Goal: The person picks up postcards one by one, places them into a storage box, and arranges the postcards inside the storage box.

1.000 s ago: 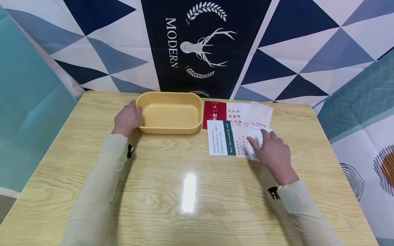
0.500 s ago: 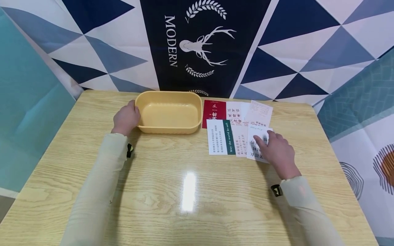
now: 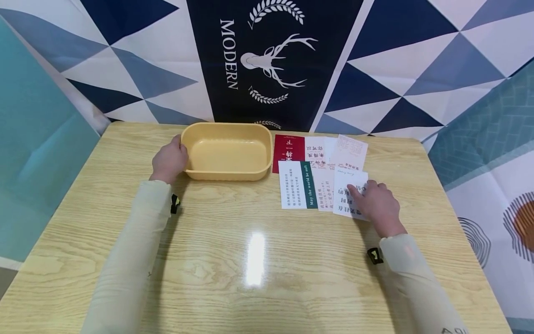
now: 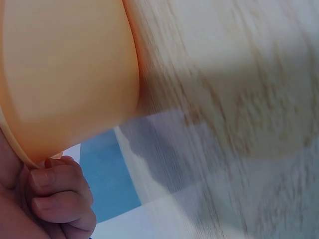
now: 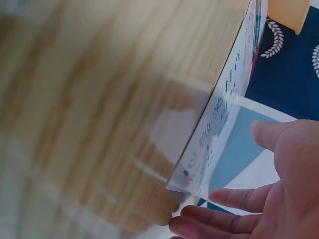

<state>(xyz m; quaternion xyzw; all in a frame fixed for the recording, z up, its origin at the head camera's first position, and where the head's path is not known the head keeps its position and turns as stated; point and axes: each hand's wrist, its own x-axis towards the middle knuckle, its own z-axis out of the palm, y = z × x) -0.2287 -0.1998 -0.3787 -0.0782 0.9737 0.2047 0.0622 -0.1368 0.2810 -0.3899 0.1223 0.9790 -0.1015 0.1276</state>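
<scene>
Sliding rightward over the last second, the white card (image 3: 347,195) under the right hand (image 3: 375,206) has come out from its overlap with the spread of cards (image 3: 317,171) and now lies at the spread's right edge on the wooden table (image 3: 250,260), so it seems singled out from the rest; the fingers (image 5: 234,196) lie fairly straight and flat on it, pressing rather than pinching; the yellow tub (image 3: 227,150) stands empty to the left of the cards, unmoved, the left hand (image 3: 168,160) curled round its left rim as before; nothing lies between card and tub but the other cards, which overlap one another.
</scene>
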